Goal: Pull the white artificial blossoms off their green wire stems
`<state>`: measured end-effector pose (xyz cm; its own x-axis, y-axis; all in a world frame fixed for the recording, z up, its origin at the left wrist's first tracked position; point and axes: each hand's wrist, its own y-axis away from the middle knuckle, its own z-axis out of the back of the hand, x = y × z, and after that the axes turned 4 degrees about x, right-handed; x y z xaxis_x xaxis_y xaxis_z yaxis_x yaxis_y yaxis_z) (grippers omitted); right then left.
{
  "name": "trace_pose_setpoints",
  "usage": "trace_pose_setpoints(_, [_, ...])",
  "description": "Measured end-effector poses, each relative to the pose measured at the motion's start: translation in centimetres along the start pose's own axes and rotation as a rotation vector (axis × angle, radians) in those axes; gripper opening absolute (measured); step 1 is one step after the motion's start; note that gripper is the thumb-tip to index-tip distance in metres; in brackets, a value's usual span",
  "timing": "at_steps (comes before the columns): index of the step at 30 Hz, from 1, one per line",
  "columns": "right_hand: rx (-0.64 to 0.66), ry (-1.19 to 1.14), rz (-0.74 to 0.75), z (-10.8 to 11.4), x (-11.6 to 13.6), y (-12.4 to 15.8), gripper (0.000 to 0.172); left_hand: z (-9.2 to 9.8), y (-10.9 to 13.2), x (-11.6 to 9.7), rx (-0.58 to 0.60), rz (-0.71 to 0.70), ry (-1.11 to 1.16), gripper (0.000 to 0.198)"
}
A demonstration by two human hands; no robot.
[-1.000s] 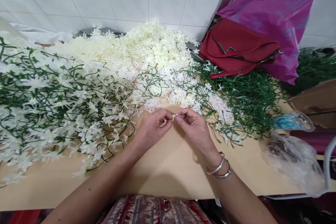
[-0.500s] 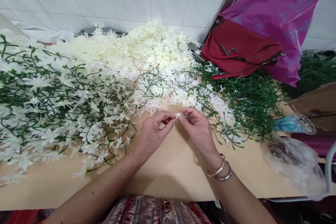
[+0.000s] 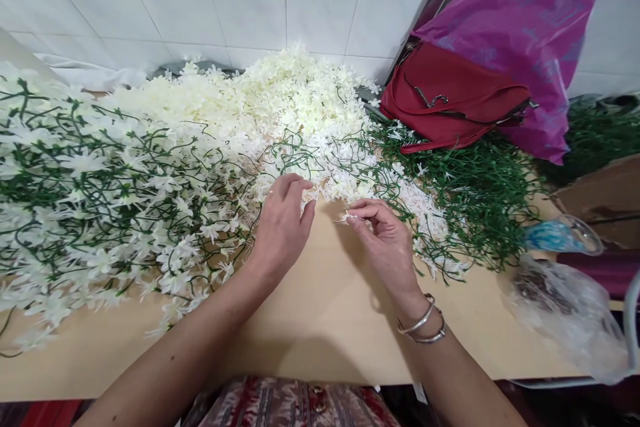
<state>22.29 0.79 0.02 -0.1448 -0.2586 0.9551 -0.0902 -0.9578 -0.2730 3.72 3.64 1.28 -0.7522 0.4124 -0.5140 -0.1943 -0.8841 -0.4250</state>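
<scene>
Between the thumb and forefinger of my right hand (image 3: 387, 240) is a small white artificial flower piece (image 3: 345, 217). My left hand (image 3: 285, 223) hovers at the near edge of the white pile, thumb and fingers apart, with nothing visible in it. Just past its fingertips lie loose thin white flower parts (image 3: 311, 193). A heap of loose cream-white petals (image 3: 295, 90) rises behind both hands. To the left, many white artificial flowers on green stems (image 3: 165, 213) are piled up.
Green artificial stems (image 3: 480, 193) lie in a heap on the right, beneath a red handbag (image 3: 455, 93). A purple plastic bag (image 3: 530, 27) hangs behind it. Farther right are a blue-patterned cup (image 3: 563, 235), a clear plastic bag (image 3: 565, 313) and a cardboard box (image 3: 600, 197). Tiled wall at the back.
My left hand has let go of the white flower piece and moved up and left, its fingers opening. The right hand keeps the piece and has shifted slightly right.
</scene>
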Motion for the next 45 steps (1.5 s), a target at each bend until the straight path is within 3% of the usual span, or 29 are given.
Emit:
trace_pose_setpoints(4, [0.038, -0.017, -0.051, -0.2, 0.0, 0.2, 0.002, -0.8, -1.9, 0.1, 0.098, -0.009, -0.327, 0.021])
trace_pose_setpoints(7, [0.044, -0.012, -0.056, 0.0, -0.2, 0.1, 0.002, -1.3, -2.6, 0.8, 0.101, -0.040, -0.350, 0.017])
trace_pose_setpoints(11, [0.017, 0.002, -0.054, 0.2, -0.4, -0.1, 0.003, -0.2, -2.2, 1.1, 0.003, -0.150, -0.331, 0.019])
trace_pose_setpoints(15, [-0.004, 0.025, -0.069, 0.3, -0.4, -0.2, 0.005, 1.9, -0.1, 0.0, -0.079, -0.230, -0.191, 0.016])
trace_pose_setpoints(18, [-0.024, 0.034, -0.076, 0.5, -0.7, -0.1, 0.006, 3.1, 1.7, -0.7, -0.081, -0.196, -0.020, 0.013])
trace_pose_setpoints(24, [-0.062, 0.006, -0.107, 0.9, -0.9, -0.3, 0.011, 4.5, 3.8, -0.2, 0.132, -0.054, 0.258, 0.009])
trace_pose_setpoints(28, [-0.052, -0.033, -0.128, 0.7, -0.7, -0.4, 0.012, 4.9, 4.3, -0.1, 0.159, -0.051, 0.326, 0.010])
trace_pose_setpoints(33, [0.017, -0.067, -0.160, 0.2, -0.6, -0.3, 0.013, 3.6, 5.1, -0.4, 0.139, -0.065, 0.478, 0.019])
trace_pose_setpoints(38, [0.087, -0.157, -0.235, 0.4, -1.0, -0.4, 0.023, 1.1, 5.8, 0.4, 0.208, 0.014, 0.455, 0.005])
trace_pose_setpoints(42, [0.226, -0.190, -0.318, 0.6, -0.8, -0.5, 0.033, -0.1, 6.0, 1.0, 0.260, 0.089, 0.549, 0.009])
trace_pose_setpoints(45, [0.330, -0.193, -0.327, 0.5, -0.7, -0.3, 0.034, -0.2, 6.1, 1.2, 0.248, 0.070, 0.517, 0.014])
